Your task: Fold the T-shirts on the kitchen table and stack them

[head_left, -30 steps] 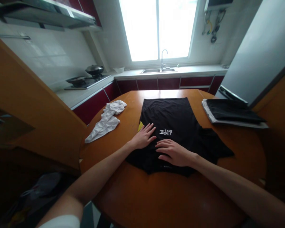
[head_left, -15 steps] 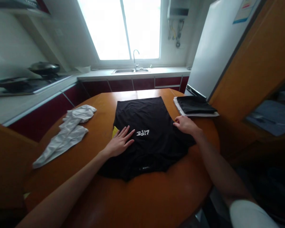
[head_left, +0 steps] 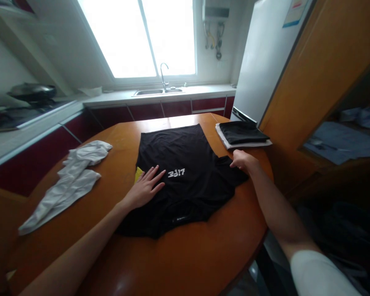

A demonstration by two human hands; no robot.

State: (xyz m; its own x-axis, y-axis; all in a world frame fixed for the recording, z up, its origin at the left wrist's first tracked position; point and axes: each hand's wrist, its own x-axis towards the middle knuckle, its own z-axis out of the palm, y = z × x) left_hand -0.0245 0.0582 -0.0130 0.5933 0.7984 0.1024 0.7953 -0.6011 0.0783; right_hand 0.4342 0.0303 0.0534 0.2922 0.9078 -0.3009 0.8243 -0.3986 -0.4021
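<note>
A black T-shirt [head_left: 185, 193] with white lettering lies spread on the wooden table [head_left: 185, 259], its collar toward me. My left hand [head_left: 146, 188] rests flat on the left part of the shirt, fingers spread. Beside its fingertips a yellow patch [head_left: 138, 174] shows at the shirt's left edge. At the right side, my right hand [head_left: 242, 159] pinches the edge of the shirt's sleeve [head_left: 232, 172], which is pulled outward.
A crumpled white garment [head_left: 70, 181] lies on the table's left. Folded black and white clothes [head_left: 243, 133] are stacked at the back right, close beyond my right hand. Behind the table are a counter with a sink [head_left: 157, 92], a pan [head_left: 32, 91] and a fridge [head_left: 259, 61].
My right hand has drawn the sleeve outward to the right, so it lies more spread out. My left hand stays flat on the shirt. The view has turned slightly right.
</note>
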